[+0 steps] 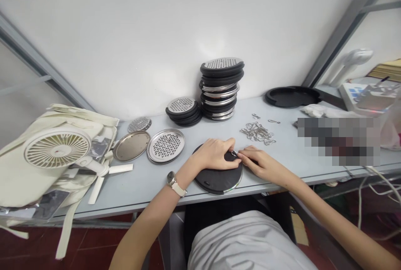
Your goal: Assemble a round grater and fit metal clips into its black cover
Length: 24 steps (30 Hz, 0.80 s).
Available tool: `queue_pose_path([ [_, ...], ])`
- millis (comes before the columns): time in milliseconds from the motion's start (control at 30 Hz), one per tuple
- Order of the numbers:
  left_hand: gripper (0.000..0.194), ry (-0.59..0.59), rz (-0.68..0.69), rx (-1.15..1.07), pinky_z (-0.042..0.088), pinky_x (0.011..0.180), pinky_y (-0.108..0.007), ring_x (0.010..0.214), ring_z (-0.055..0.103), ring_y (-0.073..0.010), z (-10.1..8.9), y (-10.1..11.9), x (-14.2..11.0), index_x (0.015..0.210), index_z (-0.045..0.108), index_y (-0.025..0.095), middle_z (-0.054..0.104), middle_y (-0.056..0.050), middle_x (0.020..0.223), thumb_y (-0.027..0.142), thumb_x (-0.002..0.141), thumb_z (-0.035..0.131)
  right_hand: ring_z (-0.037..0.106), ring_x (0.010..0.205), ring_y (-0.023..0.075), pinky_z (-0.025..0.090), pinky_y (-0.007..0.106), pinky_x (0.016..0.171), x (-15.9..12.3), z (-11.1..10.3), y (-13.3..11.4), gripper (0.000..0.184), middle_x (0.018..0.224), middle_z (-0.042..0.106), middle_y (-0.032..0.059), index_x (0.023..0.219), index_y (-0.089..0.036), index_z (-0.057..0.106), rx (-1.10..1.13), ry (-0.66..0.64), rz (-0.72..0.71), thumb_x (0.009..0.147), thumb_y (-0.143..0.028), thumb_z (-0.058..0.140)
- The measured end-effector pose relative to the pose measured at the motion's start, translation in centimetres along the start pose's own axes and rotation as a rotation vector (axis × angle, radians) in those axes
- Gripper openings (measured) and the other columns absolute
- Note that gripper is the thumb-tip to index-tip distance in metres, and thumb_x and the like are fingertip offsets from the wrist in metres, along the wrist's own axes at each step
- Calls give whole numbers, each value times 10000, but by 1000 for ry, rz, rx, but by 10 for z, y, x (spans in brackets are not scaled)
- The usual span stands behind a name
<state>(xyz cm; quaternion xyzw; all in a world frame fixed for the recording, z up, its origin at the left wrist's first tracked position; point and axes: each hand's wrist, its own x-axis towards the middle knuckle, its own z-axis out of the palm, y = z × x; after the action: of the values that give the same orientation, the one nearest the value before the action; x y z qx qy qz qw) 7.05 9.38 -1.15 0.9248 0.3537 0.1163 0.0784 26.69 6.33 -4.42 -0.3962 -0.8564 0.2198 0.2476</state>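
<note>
A black round disc (216, 180) with a shiny strip of rim at its lower right lies on the table in front of me. My left hand (216, 153) is over its upper part, fingers curled down and thumb bent toward the small metal clip (234, 153). From the right, my right hand (261, 163) pinches that clip between thumb and forefinger at the disc's edge. Beyond my hands is a loose pile of metal wire clips (257, 132).
Behind stand a tall stack of black and silver discs (221, 94) and a shorter stack (183, 111). Perforated metal plates (166, 146) and a plain metal lid (131, 145) lie left. A white fan (58, 149) rests on cream bags (19, 174). A black tray (293, 95) sits back right.
</note>
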Motion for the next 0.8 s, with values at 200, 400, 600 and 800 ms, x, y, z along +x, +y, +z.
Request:
queue_pose_path([
  [200, 307, 18, 28, 10, 314, 563, -258, 667, 604, -172, 0, 0, -1, 876, 473, 215, 649, 10, 745, 501, 784, 534, 542, 715, 197, 422, 335, 741, 0, 1, -1, 376, 706, 593, 53, 696, -197, 519, -7, -1, 6, 976, -327, 303],
  [400, 344, 33, 50, 35, 299, 561, -268, 652, 600, -171, -1, 1, -2, 829, 470, 213, 646, 13, 726, 548, 775, 527, 554, 744, 207, 425, 360, 775, 1, 3, -2, 361, 728, 605, 59, 709, -202, 513, 23, 19, 36, 976, -312, 296],
  [600, 343, 36, 19, 63, 297, 562, -269, 651, 600, -171, 0, 1, -1, 769, 470, 204, 633, 6, 681, 542, 778, 525, 539, 709, 202, 420, 340, 749, 0, 4, -1, 376, 670, 560, 34, 685, -209, 479, 20, 31, 48, 981, -334, 282],
  [800, 338, 16, 51, 87, 322, 568, -272, 659, 612, -181, -3, 1, -2, 778, 480, 207, 643, 5, 697, 538, 754, 543, 529, 725, 201, 405, 345, 772, 1, 3, -1, 371, 695, 585, 45, 707, -200, 504, -4, 8, -11, 984, -316, 286],
])
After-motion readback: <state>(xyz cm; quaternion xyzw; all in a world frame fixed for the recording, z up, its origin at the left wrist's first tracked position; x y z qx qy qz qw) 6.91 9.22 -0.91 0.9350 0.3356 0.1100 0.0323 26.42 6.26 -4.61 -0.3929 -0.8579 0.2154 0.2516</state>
